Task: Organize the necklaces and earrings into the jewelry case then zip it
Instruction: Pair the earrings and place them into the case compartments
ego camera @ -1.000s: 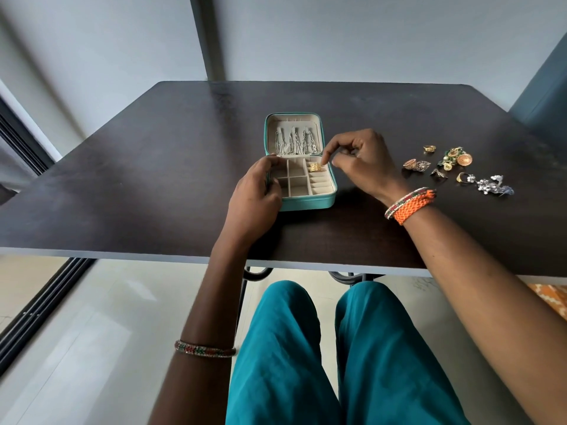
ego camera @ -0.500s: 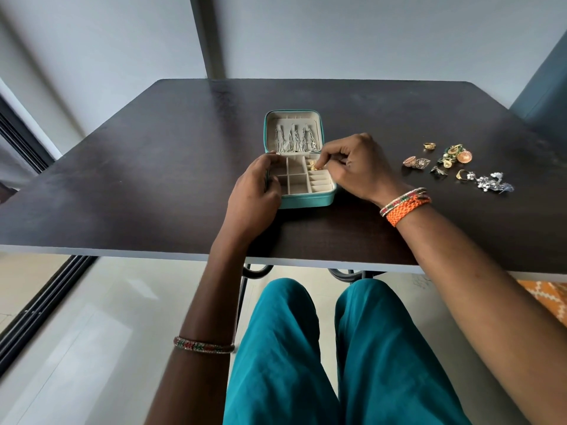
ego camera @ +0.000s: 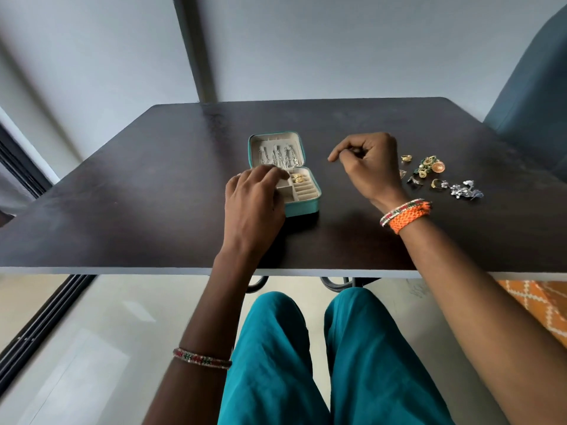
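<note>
A small teal jewelry case lies open in the middle of the dark table. Several silver necklaces hang in its raised lid. Gold earrings sit in a far right compartment of the tray. My left hand holds the case from its left side, fingers curled over the near compartments and hiding them. My right hand hovers to the right of the case, apart from it, fingers loosely curled with nothing in them. Several loose earrings lie just beyond that hand.
A silver floral piece lies at the right end of the loose jewelry. A blue chair back stands at the table's far right corner. A grey post rises behind the table. My knees are under the near edge.
My right hand left a gold earring in the case's far right compartment and drew back to the right. My left hand's fingers slid further over the tray.
</note>
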Action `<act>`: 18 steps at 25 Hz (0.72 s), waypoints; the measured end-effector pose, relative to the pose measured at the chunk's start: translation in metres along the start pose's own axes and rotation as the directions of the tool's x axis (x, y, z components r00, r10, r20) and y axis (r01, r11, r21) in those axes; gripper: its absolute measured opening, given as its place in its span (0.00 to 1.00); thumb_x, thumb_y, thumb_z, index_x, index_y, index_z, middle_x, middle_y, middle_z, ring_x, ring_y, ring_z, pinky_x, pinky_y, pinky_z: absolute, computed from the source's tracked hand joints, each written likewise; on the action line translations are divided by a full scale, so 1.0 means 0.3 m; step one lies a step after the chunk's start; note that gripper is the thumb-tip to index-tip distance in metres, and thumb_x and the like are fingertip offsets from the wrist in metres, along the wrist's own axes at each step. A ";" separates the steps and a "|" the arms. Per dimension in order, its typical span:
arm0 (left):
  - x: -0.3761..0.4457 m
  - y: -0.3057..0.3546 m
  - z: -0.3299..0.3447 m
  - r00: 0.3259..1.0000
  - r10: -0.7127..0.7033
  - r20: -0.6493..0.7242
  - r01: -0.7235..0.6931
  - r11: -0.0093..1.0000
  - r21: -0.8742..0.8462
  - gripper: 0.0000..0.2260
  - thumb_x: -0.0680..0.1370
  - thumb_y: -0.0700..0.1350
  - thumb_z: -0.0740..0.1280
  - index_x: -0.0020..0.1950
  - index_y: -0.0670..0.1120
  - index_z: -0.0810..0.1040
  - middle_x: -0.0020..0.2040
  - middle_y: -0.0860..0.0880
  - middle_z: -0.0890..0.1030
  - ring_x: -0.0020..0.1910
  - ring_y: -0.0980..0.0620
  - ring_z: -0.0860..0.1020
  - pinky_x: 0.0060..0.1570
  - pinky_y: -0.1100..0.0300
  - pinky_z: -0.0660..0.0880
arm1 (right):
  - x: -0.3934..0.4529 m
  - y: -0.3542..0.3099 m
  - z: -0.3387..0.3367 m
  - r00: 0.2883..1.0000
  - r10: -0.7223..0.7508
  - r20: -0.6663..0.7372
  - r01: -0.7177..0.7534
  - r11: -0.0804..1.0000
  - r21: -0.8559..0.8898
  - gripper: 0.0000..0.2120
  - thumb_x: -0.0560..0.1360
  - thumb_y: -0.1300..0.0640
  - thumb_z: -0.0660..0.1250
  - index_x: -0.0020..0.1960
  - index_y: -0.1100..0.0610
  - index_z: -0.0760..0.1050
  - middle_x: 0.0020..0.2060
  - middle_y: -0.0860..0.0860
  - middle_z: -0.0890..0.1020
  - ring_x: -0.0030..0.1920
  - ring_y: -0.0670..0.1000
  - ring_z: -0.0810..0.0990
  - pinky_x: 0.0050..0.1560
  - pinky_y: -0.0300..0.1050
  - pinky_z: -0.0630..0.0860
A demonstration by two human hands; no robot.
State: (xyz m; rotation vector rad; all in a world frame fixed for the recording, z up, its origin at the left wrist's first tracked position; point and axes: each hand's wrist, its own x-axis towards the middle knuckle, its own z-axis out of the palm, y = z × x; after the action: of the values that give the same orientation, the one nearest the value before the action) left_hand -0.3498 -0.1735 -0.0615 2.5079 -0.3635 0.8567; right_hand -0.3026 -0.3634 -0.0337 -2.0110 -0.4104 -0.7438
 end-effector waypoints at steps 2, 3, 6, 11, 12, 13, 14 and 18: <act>0.014 0.054 0.007 0.998 0.047 -0.041 -0.048 0.999 -0.016 0.13 0.71 0.39 0.60 0.49 0.47 0.81 0.51 0.48 0.83 0.50 0.43 0.78 0.56 0.49 0.70 | 0.005 0.037 -0.079 0.997 0.059 -0.048 -0.060 0.998 -0.034 0.12 0.67 0.63 0.61 0.33 0.56 0.83 0.16 0.41 0.71 0.20 0.45 0.66 0.26 0.35 0.59; 0.022 0.087 0.012 0.995 0.084 -0.060 -0.085 0.996 -0.018 0.11 0.71 0.39 0.61 0.47 0.47 0.82 0.49 0.48 0.83 0.48 0.42 0.78 0.56 0.48 0.70 | 0.008 0.063 -0.124 0.993 0.101 -0.062 -0.103 0.994 -0.039 0.12 0.67 0.63 0.61 0.33 0.55 0.83 0.16 0.43 0.71 0.20 0.44 0.66 0.26 0.37 0.60; 0.065 0.188 0.047 0.979 0.186 -0.083 -0.194 0.977 -0.092 0.10 0.71 0.39 0.61 0.44 0.47 0.82 0.45 0.49 0.83 0.47 0.44 0.78 0.56 0.49 0.71 | 0.019 0.165 -0.274 0.967 0.228 -0.116 -0.234 0.972 -0.036 0.11 0.68 0.63 0.63 0.35 0.52 0.82 0.23 0.52 0.76 0.25 0.44 0.68 0.29 0.38 0.63; 0.193 0.330 0.182 0.956 0.249 0.156 -0.159 0.885 -0.437 0.13 0.72 0.36 0.59 0.48 0.47 0.82 0.46 0.51 0.82 0.46 0.51 0.78 0.46 0.58 0.74 | 0.069 0.335 -0.422 0.922 0.387 0.029 -0.381 0.916 -0.129 0.12 0.70 0.65 0.67 0.44 0.48 0.79 0.39 0.52 0.79 0.38 0.46 0.74 0.47 0.47 0.75; 0.230 0.337 0.219 0.938 0.242 0.247 -0.103 0.877 -0.469 0.14 0.73 0.35 0.59 0.50 0.46 0.81 0.47 0.51 0.82 0.46 0.52 0.79 0.46 0.61 0.73 | 0.081 0.353 -0.421 0.911 0.408 0.062 -0.395 0.905 -0.156 0.12 0.71 0.64 0.68 0.45 0.47 0.78 0.40 0.49 0.79 0.39 0.45 0.75 0.51 0.50 0.76; 0.266 0.334 0.258 0.922 0.211 0.324 -0.035 0.880 -0.474 0.14 0.73 0.35 0.59 0.52 0.46 0.81 0.48 0.51 0.82 0.48 0.52 0.79 0.47 0.63 0.72 | 0.093 0.370 -0.412 0.906 0.414 0.083 -0.392 0.897 -0.203 0.11 0.71 0.62 0.68 0.45 0.46 0.78 0.40 0.47 0.79 0.40 0.45 0.75 0.55 0.52 0.75; 0.300 0.326 0.300 0.911 0.155 0.382 0.043 0.886 -0.462 0.14 0.74 0.35 0.60 0.53 0.45 0.81 0.49 0.50 0.82 0.49 0.51 0.80 0.47 0.64 0.72 | 0.107 0.380 -0.404 0.908 0.407 0.098 -0.365 0.886 -0.287 0.09 0.71 0.58 0.69 0.45 0.44 0.79 0.41 0.44 0.79 0.44 0.45 0.75 0.57 0.55 0.72; 0.355 0.284 0.431 0.881 -0.076 0.467 0.294 0.861 -0.415 0.09 0.77 0.41 0.62 0.54 0.47 0.79 0.51 0.47 0.83 0.52 0.48 0.80 0.54 0.56 0.76 | 0.167 0.383 -0.369 0.893 0.405 0.196 -0.166 0.702 -0.693 0.06 0.71 0.48 0.69 0.48 0.43 0.81 0.50 0.44 0.78 0.63 0.53 0.67 0.56 0.52 0.58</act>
State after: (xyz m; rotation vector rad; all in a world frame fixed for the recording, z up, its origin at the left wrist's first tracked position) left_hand -0.2348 -0.3222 -0.0559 2.1896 -0.4019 0.0832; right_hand -0.2389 -0.5180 -0.0329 -2.8200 0.0168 -0.3505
